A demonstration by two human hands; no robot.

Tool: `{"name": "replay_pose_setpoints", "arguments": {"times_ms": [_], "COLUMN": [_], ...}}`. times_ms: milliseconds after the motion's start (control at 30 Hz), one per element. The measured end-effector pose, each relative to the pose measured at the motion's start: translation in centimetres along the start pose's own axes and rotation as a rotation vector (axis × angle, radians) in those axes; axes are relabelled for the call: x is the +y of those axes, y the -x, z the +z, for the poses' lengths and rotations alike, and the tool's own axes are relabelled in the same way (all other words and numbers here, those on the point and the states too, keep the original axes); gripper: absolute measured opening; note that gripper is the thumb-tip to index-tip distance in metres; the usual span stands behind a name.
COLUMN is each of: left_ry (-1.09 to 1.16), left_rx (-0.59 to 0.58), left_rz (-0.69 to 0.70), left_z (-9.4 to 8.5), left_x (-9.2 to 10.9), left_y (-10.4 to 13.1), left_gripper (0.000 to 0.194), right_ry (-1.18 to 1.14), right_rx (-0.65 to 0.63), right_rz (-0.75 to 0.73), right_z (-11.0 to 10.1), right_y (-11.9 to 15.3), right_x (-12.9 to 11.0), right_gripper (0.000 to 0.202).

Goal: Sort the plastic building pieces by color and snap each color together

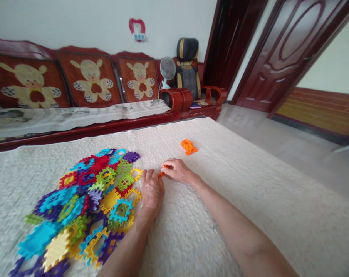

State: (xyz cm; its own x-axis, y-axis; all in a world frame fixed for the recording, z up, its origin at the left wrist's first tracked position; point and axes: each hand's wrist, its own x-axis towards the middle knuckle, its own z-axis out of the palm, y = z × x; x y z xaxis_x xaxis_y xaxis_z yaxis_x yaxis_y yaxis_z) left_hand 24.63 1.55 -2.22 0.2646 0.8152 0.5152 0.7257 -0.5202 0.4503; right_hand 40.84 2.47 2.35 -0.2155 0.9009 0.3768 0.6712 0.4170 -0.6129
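Note:
My right hand (176,170) is closed in a pinch on a small orange plastic piece (161,174), most of it hidden by the fingers. Close beside it, my left hand (153,189) has its fingers bent at the same orange piece, and their tips are hidden behind the back of the hand. Just left of my hands spreads a pile of interlocking plastic building pieces (111,200) in blue, purple, red, green and yellow, with notched edges. A separate cluster of orange pieces (188,147) lies beyond my right hand.
A whitish textured cover (220,215) lies under everything. Behind it stand a red wooden sofa (134,119) with bear-patterned cushions (93,82), a small fan (167,69) and a chair with a dark padded seat back (188,79). Brown doors (287,57) are at the right.

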Motion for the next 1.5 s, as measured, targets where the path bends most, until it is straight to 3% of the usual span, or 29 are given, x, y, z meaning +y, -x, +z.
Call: {"name": "replay_pose_setpoints", "arguments": {"times_ms": [100,267,400,500,667,733,933,1133,1500], "left_ry": [-0.013,0.005,0.002,-0.002,-0.026,-0.034,-0.048,-0.043,0.028], "left_rx": [0.025,0.044,0.017,0.009,-0.008,-0.005,-0.008,-0.022,-0.052], "left_rz": [0.018,0.026,0.019,0.02,0.02,0.021,0.023,0.026,-0.041], "left_z": [0.0,0.2,0.2,0.0,-0.3,-0.3,-0.3,-0.2,-0.9], "left_x": [-0.1,-0.2,-0.2,-0.1,0.1,0.2,0.2,0.0,1.1], "left_y": [0.0,0.0,-0.1,0.0,0.0,0.0,0.0,0.0,-0.1], "left_gripper": [0.023,0.021,0.024,0.032,0.034,0.033,0.032,0.032,0.032], "right_ry": [0.029,0.077,0.004,0.001,0.168,0.245,0.363,0.449,0.501], "right_rx": [0.022,0.131,0.131,0.287,0.618,0.661,0.611,0.514,0.514], "right_rz": [-0.049,0.087,0.063,0.118,0.161,0.18,0.196,0.239,0.163], "right_z": [0.0,0.1,-0.3,-1.9,-6.4,-7.8,-8.5,-7.5,-6.9], "right_y": [0.0,0.1,-0.1,-0.3,0.6,1.3,2.8,2.4,2.2], "right_x": [0.0,-0.4,0.4,2.2,5.8,7.0,9.2,9.1,10.0], "right_gripper": [0.013,0.01,0.008,0.013,0.019,0.021,0.018,0.018,0.027]}}
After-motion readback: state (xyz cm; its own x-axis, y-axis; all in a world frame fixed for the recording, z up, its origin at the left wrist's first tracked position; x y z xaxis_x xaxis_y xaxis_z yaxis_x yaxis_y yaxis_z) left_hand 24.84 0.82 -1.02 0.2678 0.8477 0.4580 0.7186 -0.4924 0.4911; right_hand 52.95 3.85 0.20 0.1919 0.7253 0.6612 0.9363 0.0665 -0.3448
